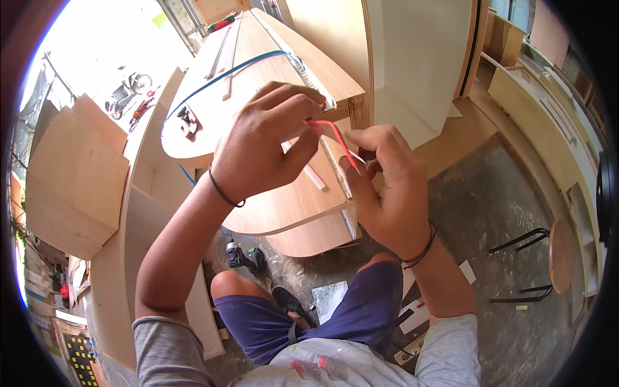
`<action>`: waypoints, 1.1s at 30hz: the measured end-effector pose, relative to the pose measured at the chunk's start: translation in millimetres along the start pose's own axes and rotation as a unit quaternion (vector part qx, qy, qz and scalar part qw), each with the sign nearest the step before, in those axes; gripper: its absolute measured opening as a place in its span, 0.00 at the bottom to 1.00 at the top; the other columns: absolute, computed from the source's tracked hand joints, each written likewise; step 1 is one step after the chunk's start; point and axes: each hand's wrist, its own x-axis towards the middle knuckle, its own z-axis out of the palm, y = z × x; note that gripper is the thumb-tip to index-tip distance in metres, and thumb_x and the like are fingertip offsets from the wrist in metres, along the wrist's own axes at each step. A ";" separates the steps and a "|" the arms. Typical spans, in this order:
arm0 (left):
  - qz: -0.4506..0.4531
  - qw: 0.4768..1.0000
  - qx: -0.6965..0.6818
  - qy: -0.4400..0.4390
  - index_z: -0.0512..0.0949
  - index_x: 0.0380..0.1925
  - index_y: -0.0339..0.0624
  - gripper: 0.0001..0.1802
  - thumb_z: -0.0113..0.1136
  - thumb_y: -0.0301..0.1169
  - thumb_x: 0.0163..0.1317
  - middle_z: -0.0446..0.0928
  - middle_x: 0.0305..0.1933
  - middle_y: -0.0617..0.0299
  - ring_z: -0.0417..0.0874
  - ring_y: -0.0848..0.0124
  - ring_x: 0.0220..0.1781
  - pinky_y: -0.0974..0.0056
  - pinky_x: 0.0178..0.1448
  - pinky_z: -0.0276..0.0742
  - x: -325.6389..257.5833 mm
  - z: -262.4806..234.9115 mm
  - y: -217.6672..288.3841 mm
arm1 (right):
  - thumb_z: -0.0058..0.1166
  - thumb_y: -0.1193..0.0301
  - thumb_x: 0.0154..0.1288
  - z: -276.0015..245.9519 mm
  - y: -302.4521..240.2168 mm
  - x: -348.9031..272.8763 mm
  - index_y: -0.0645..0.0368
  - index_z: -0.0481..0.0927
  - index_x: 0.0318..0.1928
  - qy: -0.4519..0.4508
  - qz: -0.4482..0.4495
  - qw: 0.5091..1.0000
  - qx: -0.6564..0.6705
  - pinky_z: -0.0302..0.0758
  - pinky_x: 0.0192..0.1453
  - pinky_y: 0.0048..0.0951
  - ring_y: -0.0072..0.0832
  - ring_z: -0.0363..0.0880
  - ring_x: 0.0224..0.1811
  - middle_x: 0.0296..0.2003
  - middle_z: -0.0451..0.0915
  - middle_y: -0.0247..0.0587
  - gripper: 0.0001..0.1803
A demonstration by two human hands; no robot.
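A thin red wire (338, 135) is stretched between my two hands, bending downward from left to right. My left hand (258, 145) pinches its upper end between thumb and fingers. Lower and to the right, my right hand (394, 193) is closed on the other end, with a short whitish strand beside the red at the fingertips. Whether that strand is part of the same wire I cannot tell. Both hands are raised above a rounded light-wood panel (258, 216). A pale narrow strip (314, 176) lies on the panel behind the wire.
A blue strap (258, 58) crosses the longer wooden top, where a small dark tool (188, 122) and thin strips lie. On the floor are a cordless drill (244, 258) and a power strip (406, 353). A stool (562, 258) lies tipped at right. Wooden panels (77, 174) stand at left.
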 end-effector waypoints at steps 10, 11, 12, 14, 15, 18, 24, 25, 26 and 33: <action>-0.022 0.999 -0.035 0.003 0.72 0.24 0.38 0.08 0.56 0.16 0.42 0.77 0.38 0.54 0.78 0.58 0.41 0.62 0.43 0.75 0.1 -7.0 1.7 | 0.52 0.77 0.58 18.2 -4.5 -5.7 0.65 0.71 0.45 0.052 -0.038 0.998 -0.028 0.69 0.30 0.28 0.32 0.73 0.28 0.35 0.70 0.46 0.14; 0.008 1.000 -0.017 0.002 0.73 0.27 0.37 0.09 0.53 0.14 0.44 0.76 0.38 0.52 0.79 0.58 0.41 0.62 0.44 0.74 4.6 -5.1 1.9 | 0.52 0.76 0.58 14.2 -1.2 -3.2 0.65 0.71 0.45 0.067 -0.060 0.996 -0.030 0.70 0.31 0.29 0.34 0.73 0.29 0.35 0.71 0.46 0.14; -0.031 0.998 -0.057 0.002 0.74 0.33 0.36 0.12 0.51 0.14 0.46 0.75 0.38 0.51 0.79 0.57 0.42 0.64 0.46 0.73 6.1 -1.9 1.2 | 0.51 0.77 0.55 11.0 -2.2 -8.0 0.63 0.70 0.45 0.094 -0.047 0.994 -0.019 0.70 0.35 0.36 0.41 0.73 0.32 0.35 0.70 0.48 0.15; -0.030 0.999 0.016 0.016 0.75 0.44 0.35 0.18 0.49 0.15 0.51 0.76 0.42 0.51 0.77 0.58 0.45 0.63 0.49 0.71 2.3 9.1 -5.1 | 0.51 0.76 0.51 18.2 6.4 -8.7 0.61 0.70 0.40 0.132 -0.040 0.990 0.010 0.69 0.38 0.43 0.47 0.72 0.34 0.34 0.71 0.50 0.13; -0.032 0.998 0.047 -0.038 0.76 0.43 0.34 0.15 0.49 0.15 0.54 0.75 0.45 0.51 0.75 0.60 0.48 0.63 0.52 0.69 5.9 9.5 -5.1 | 0.53 0.74 0.49 20.5 12.4 -11.3 0.62 0.70 0.35 0.150 -0.039 0.988 0.021 0.69 0.38 0.43 0.47 0.72 0.34 0.32 0.71 0.52 0.12; 0.000 0.991 0.098 -0.096 0.74 0.46 0.33 0.15 0.48 0.17 0.57 0.72 0.50 0.52 0.72 0.58 0.53 0.59 0.58 0.66 -14.6 -4.9 -27.5 | 0.54 0.72 0.48 50.6 5.3 -17.2 0.65 0.72 0.34 0.184 0.045 0.978 0.090 0.72 0.40 0.42 0.46 0.74 0.37 0.35 0.72 0.54 0.13; -0.049 0.979 0.184 -0.078 0.72 0.50 0.35 0.15 0.44 0.28 0.66 0.70 0.56 0.51 0.69 0.58 0.59 0.59 0.59 0.68 -4.9 4.2 -16.3 | 0.54 0.76 0.49 23.8 8.8 -70.0 0.66 0.69 0.49 0.263 0.077 0.956 0.102 0.73 0.46 0.43 0.47 0.70 0.48 0.45 0.68 0.56 0.23; -0.052 0.985 0.138 -0.086 0.72 0.50 0.35 0.18 0.41 0.34 0.68 0.69 0.58 0.51 0.69 0.58 0.60 0.58 0.60 0.68 -7.1 4.8 -22.0 | 0.53 0.77 0.49 20.2 17.1 -93.4 0.64 0.69 0.50 0.242 0.083 0.964 0.078 0.73 0.46 0.43 0.47 0.70 0.48 0.46 0.68 0.55 0.24; -0.054 0.989 0.101 -0.092 0.72 0.50 0.35 0.21 0.39 0.40 0.69 0.68 0.59 0.51 0.68 0.58 0.61 0.58 0.60 0.68 -6.9 -2.9 -24.0 | 0.52 0.77 0.51 20.8 30.3 -124.1 0.62 0.70 0.51 0.263 0.068 0.959 0.085 0.72 0.47 0.43 0.47 0.70 0.48 0.47 0.69 0.53 0.22; 0.007 0.954 0.269 -0.132 0.71 0.53 0.40 0.19 0.40 0.38 0.69 0.72 0.55 0.56 0.74 0.63 0.55 0.61 0.58 0.70 1.8 -20.4 -39.4 | 0.47 0.71 0.60 -63.7 171.3 -504.1 0.63 0.79 0.35 0.272 0.446 0.796 -0.305 0.74 0.36 0.36 0.40 0.80 0.32 0.29 0.79 0.49 0.10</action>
